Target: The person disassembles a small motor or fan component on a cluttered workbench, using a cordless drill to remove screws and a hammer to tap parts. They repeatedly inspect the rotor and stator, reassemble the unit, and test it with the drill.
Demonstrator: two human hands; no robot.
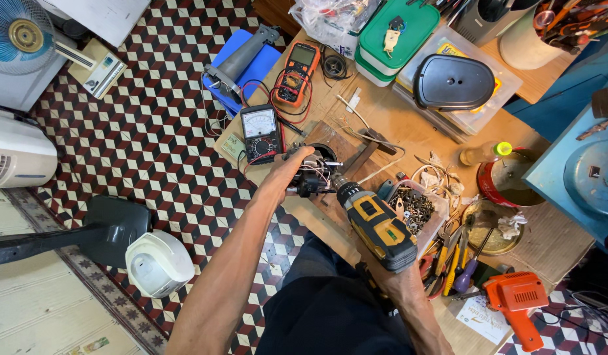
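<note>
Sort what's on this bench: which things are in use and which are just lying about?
In use: left hand steadying small wired motor; right hand gripping yellow cordless drill.

Lying about: orange multimeter, analog meter, screw tray, orange power tool, green-lidded box.

Yellow drill (377, 227) against wired part (312, 176)

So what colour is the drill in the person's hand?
Yellow and black; the drill shows clearly in the head view.

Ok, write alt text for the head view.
Seen from above, a person's left hand grips a small wired motor part on a cluttered wooden workbench while the right hand aims a yellow-and-black cordless drill at it. Two multimeters lie nearby.
</note>
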